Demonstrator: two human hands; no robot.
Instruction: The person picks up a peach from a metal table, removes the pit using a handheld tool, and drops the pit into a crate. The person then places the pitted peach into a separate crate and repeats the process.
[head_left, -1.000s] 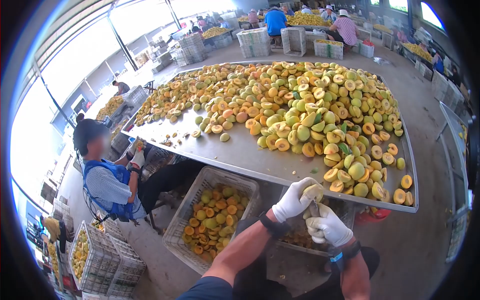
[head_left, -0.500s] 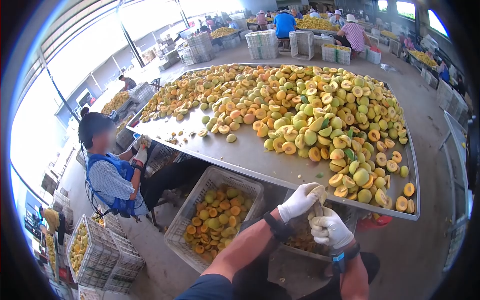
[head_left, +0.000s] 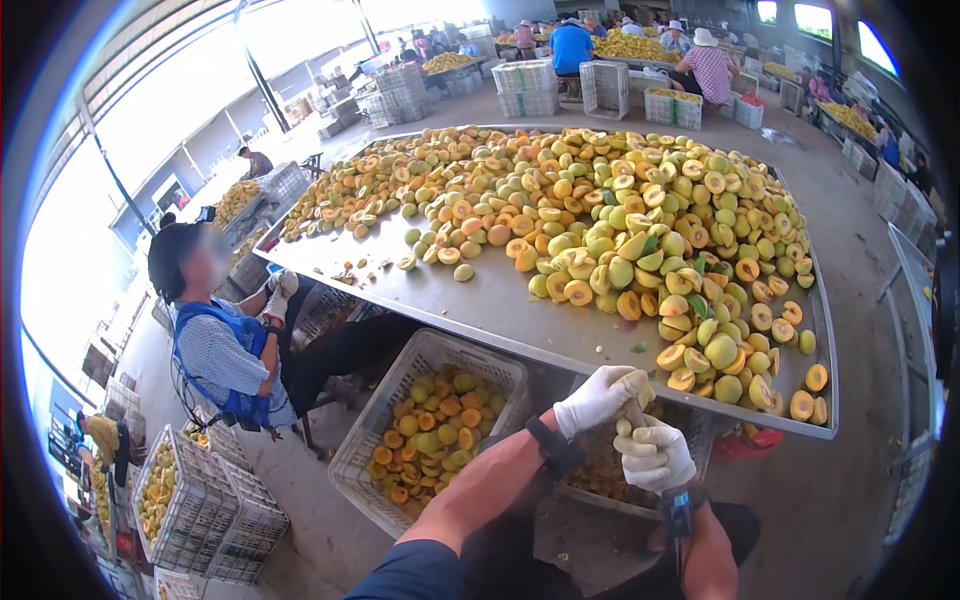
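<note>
In white gloves with stained fingertips, my left hand point(head_left: 600, 400) and my right hand point(head_left: 655, 456) meet just past the near edge of the metal table point(head_left: 480, 325). The fingers of both are curled closed. A small yellowish patch shows at the left fingertips, but what either hand holds is too hidden to name. Beyond them is a large heap of halved yellow-green fruit point(head_left: 620, 270), several with orange flesh or a pit cavity showing. Under my hands stands a crate point(head_left: 625, 508) with brownish bits in it.
A pale plastic crate point(head_left: 350, 475) of fruit halves stands on the floor left of my arms. A seated person in a blue vest point(head_left: 235, 350) is at the table's left. Stacked crates point(head_left: 215, 510) stand at lower left. Other people work at tables behind.
My hands have shifted slightly, the right one turning and dropping a little. The person on the left has lowered their hands and turned slightly.
</note>
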